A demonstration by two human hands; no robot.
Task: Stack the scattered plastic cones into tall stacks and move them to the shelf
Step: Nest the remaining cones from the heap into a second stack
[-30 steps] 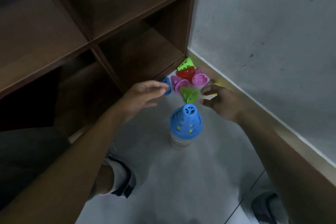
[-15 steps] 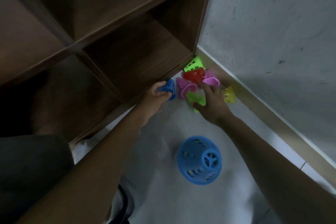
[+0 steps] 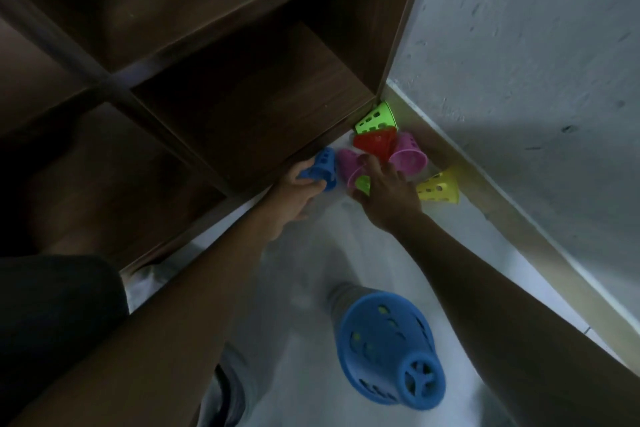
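- Left hand [image 3: 294, 189]: fingers curled round a small blue cone [image 3: 322, 168] lying on its side against the foot of the shelf [image 3: 249, 107].
- Right hand [image 3: 384, 191]: fingers spread down over a green cone [image 3: 363, 183], fingertips on a magenta cone [image 3: 348, 163]; whether they grip either, cannot tell.
- Beyond the right fingertips: red cone [image 3: 375, 142], second magenta cone [image 3: 408, 158], second green cone [image 3: 377, 118], huddled in the corner.
- Just right of the right hand: yellow cone [image 3: 440, 187], apart from the fingers.
- Well behind both hands, nearer the person: tall stack [image 3: 388, 336], blue-topped, standing on the floor [image 3: 304, 253].
- Progress: one stack built, not yet shelved; seven loose cones remain; shelf compartments in view hold no cones.
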